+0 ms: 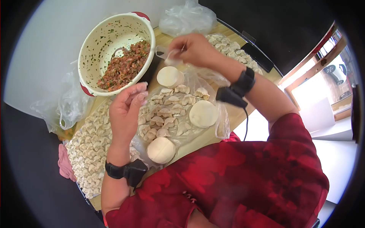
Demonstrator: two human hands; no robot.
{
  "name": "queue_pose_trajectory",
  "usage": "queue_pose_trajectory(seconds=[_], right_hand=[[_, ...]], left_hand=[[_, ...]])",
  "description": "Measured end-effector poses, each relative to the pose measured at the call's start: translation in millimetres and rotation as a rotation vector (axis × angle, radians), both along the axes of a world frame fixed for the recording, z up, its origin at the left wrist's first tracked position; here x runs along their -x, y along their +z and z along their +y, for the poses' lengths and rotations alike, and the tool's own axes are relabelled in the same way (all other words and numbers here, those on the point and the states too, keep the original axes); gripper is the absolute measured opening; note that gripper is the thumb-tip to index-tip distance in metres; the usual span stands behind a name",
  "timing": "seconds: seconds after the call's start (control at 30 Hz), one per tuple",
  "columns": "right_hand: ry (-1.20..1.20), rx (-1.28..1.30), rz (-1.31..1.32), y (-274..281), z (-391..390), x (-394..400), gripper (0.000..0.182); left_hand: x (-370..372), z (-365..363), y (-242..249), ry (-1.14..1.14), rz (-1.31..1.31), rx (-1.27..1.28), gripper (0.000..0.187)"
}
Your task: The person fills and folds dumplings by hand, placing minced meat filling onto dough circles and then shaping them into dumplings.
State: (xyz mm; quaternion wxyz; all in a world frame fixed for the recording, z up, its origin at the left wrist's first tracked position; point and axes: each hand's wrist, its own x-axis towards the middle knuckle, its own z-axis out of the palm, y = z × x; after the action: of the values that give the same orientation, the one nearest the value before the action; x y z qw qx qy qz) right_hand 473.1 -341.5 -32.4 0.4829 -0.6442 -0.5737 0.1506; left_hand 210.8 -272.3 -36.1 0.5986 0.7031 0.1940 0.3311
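Note:
My right hand point(192, 48) pinches a thin white dumpling wrapper point(173, 59), slightly blurred, just above a stack of round wrappers point(170, 77). My left hand point(129, 103) is raised below the bowl's rim, with flour on its fingertips; its thumb and fingers are apart and nothing shows between them. Folded dumplings point(166, 112) lie in rows on a clear plastic sheet point(186, 136) between the hands. Two more wrapper stacks sit at the sheet's edges, one to the right point(203, 114) and one nearest my body point(161, 150).
A large white bowl point(86, 62) with chopped meat filling point(127, 66) stands at the back, a spoon partly buried in it. Many dumplings point(91, 148) cover the left side; others point(232, 49) lie at back right beside a black phone-like object point(257, 57). Plastic bags point(188, 19) and a pink cloth point(66, 161) are around.

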Motion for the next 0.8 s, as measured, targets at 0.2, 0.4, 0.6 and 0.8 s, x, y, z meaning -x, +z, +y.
queue_pose_trajectory(seconds=[0.2, 0.4, 0.6, 0.8], right_hand=[[-0.216, 0.211, -0.157, -46.1, 35.6, -100.3, 0.013], [-0.296, 0.128, -0.298, -80.3, 52.5, -100.5, 0.014], [-0.267, 0.108, -0.264, -80.4, 44.4, -103.8, 0.016], [-0.253, 0.198, -0.155, -80.7, 37.1, -102.7, 0.016]], left_hand=[[11.3, -15.2, -4.8, -0.095, 0.267, -0.109, 0.017], [-1.4, -27.0, -6.1, -0.347, 0.372, -0.494, 0.022], [-7.9, -30.3, -4.9, -0.437, 0.457, -0.474, 0.022], [-16.5, -34.6, -19.4, -0.499, 0.384, -0.670, 0.022]])
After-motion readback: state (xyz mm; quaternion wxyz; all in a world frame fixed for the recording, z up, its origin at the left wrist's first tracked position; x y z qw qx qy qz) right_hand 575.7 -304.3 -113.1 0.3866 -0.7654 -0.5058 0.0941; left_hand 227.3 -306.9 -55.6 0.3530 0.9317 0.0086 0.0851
